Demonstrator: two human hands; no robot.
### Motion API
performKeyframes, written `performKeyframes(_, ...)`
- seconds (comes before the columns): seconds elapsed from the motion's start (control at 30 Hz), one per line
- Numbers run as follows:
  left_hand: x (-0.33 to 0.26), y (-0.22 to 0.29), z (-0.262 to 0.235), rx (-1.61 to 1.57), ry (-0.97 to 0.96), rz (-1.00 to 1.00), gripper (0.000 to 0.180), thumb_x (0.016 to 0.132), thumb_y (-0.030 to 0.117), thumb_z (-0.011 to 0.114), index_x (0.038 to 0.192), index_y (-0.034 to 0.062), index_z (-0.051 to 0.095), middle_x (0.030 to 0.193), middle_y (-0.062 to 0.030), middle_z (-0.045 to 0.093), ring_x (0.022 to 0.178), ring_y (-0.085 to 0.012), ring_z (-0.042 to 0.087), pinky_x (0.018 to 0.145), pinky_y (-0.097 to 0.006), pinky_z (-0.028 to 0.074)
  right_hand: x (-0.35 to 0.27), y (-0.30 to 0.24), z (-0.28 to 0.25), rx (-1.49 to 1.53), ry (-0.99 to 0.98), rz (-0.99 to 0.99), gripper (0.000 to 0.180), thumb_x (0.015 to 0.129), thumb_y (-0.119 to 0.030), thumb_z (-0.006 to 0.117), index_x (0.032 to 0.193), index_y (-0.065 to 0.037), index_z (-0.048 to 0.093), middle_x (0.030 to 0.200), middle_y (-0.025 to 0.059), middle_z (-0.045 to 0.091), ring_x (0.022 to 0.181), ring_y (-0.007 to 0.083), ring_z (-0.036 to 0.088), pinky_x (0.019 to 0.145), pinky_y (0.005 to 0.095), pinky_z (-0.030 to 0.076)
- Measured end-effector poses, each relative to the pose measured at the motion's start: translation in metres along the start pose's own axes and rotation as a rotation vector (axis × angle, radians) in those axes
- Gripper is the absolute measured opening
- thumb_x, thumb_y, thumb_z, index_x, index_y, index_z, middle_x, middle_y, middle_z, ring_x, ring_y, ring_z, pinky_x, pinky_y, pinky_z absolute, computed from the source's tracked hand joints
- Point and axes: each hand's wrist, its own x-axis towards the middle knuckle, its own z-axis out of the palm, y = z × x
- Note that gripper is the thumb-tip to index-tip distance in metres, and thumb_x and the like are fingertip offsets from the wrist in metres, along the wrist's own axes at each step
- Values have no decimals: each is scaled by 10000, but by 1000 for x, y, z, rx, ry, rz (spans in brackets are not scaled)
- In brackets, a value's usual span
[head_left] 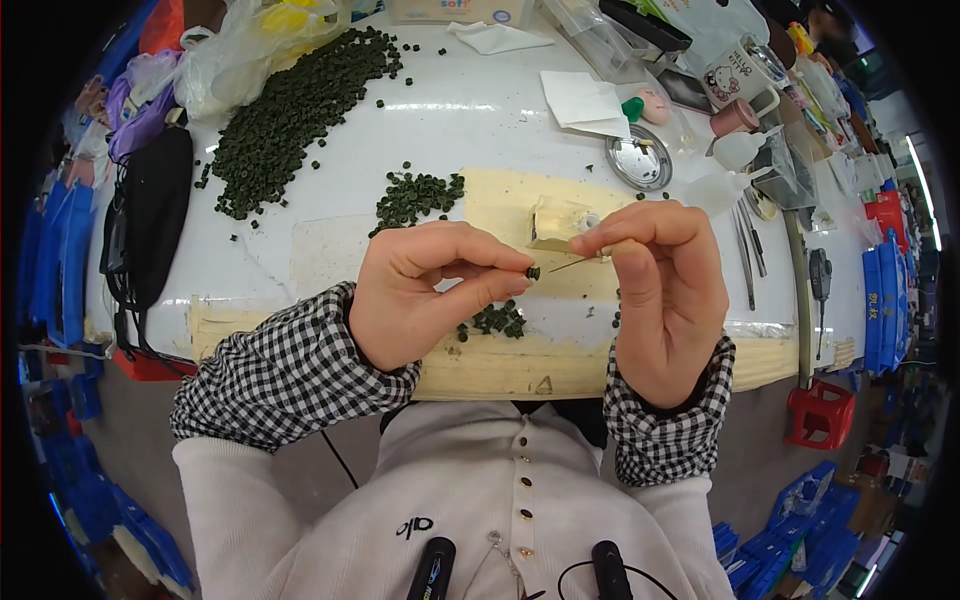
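Left hand (420, 290) pinches a tiny dark green bead (533, 272) between thumb and forefinger, above the near edge of the white table (480, 110). Right hand (660, 290), fingers closed narrow, holds a thin needle (572, 264), tip just beside the bead. More green beads (497, 320) lie below.

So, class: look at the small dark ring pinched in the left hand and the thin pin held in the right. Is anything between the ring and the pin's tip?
Nothing visible. The left hand pinches the ring at its fingertips, and the pin in the right hand points straight at it across an open gap above the table.
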Motion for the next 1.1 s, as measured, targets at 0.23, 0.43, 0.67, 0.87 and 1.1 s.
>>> performKeyframes(0.23,-1,-1,-1,-12,-7,7,165,864,-96,619,1025,-71,645,980,-150,664,890,-185,680,803,-268,559,-3,2,8,161,-70,84,92,978,-40,512,1004,49,508,912,107,625,846,145,659,756,244,532)
performKeyframes(0.43,1,2,0,-12,-10,15,162,864,-96,620,1022,-72,646,977,-150,665,890,-185,680,803,-269,558,-2,3,7,108,-90,56,78,967,-28,532,997,44,534,903,105,618,833,140,655,722,242,528)
performKeyframes(0.67,-1,0,0,-19,8,2,161,863,-101,617,1019,-74,646,980,-151,660,888,-185,680,807,-269,561,-2,3,9,152,-11,68,87,968,-36,533,996,46,540,901,103,617,808,140,651,731,241,520)
performKeyframes(0.87,0,-1,-1,-10,-10,14,165,862,-105,615,1022,-83,644,972,-155,655,884,-183,679,800,-265,567,1,19,-3,-225,250,23,71,937,-36,579,927,33,562,854,105,618,738,171,633,688,277,510)
performKeyframes(1.1,0,-1,0,0,0,13,168,860,-104,619,1024,-80,647,955,-148,655,874,-180,677,796,-263,566,6,30,-6,-665,50,-49,85,845,-23,650,885,8,581,853,130,593,767,285,597,657,360,469)
